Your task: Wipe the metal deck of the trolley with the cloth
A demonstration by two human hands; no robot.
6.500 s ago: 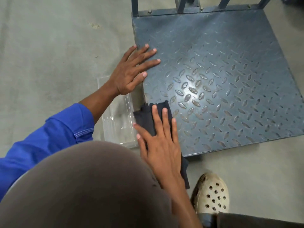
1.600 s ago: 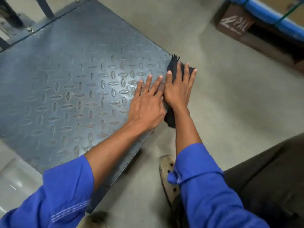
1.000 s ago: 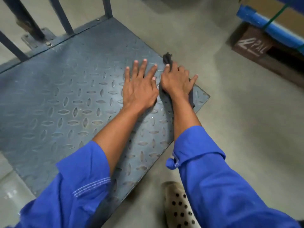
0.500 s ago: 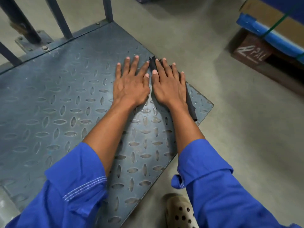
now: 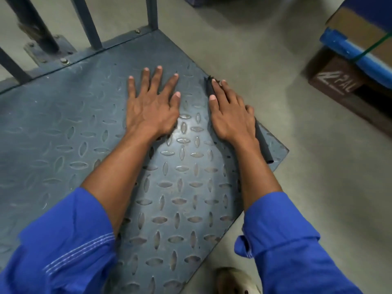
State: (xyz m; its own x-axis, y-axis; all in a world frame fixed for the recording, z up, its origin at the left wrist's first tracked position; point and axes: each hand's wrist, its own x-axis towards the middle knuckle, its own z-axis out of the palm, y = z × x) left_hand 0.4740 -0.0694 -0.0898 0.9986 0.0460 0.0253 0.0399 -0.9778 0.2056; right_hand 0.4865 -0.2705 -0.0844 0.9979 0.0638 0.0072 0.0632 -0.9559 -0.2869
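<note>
The trolley's metal deck (image 5: 63, 134) is dark blue-grey tread plate filling the left and middle of the head view. My left hand (image 5: 151, 105) lies flat on the deck with fingers spread, holding nothing. My right hand (image 5: 230, 115) presses down on a dark cloth (image 5: 263, 145) along the deck's right edge, fingers curled partly over that edge. Most of the cloth is hidden under the hand; a strip shows behind the wrist and a tip shows past the fingertips.
Upright handle bars (image 5: 89, 24) rise from the deck's far edge. A brown cardboard box (image 5: 339, 85) with a blue pipe (image 5: 356, 52) on it stands on the concrete floor (image 5: 275, 49) at the right. My pale perforated shoe (image 5: 235, 281) is by the deck's near corner.
My right hand with the cloth has slid rightwards to the deck's edge, away from my left hand. The two hands were touching half a second ago and are now apart.
</note>
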